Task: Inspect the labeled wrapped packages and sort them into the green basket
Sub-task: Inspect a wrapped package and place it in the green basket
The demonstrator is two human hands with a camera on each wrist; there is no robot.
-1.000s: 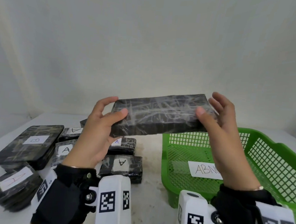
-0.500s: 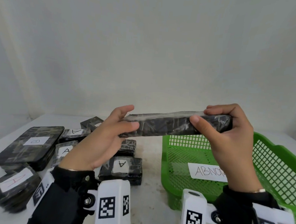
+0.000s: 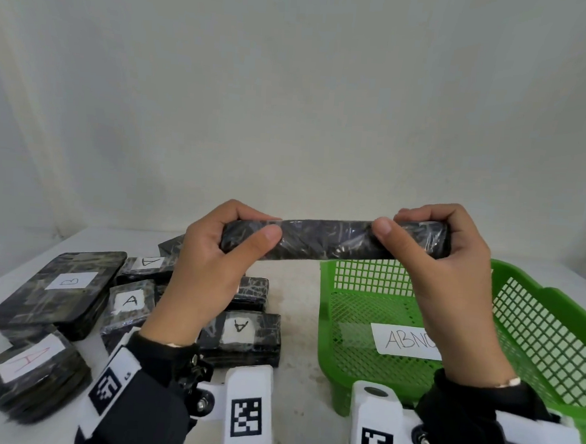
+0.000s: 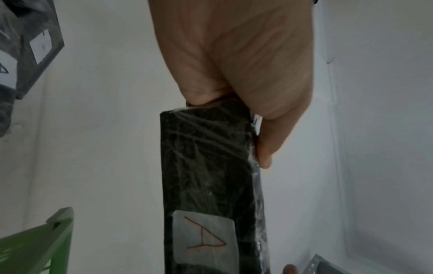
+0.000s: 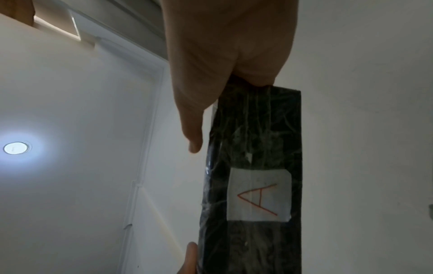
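Both hands hold one black wrapped package (image 3: 331, 239) level in the air, above the table and the basket's far left corner. My left hand (image 3: 239, 232) grips its left end, thumb in front and fingers curled over the top. My right hand (image 3: 417, 234) grips the right end the same way. The head view meets its narrow edge. Its underside carries a white label (image 5: 259, 194) with a red letter A, seen in both wrist views (image 4: 202, 239). The green basket (image 3: 546, 326) stands at the right with a paper tag reading "ABNO" (image 3: 408, 340) inside.
Several other black wrapped packages lie on the white table at the left: a large flat one marked B (image 3: 57, 286), one with a red A (image 3: 32, 374) at the front left, and smaller ones marked A (image 3: 130, 301) (image 3: 240, 332). A pale wall rises behind.
The package has been tipped from showing its broad unlabelled face to edge-on and level, and lowered slightly. Both hands have closed more firmly round its ends.
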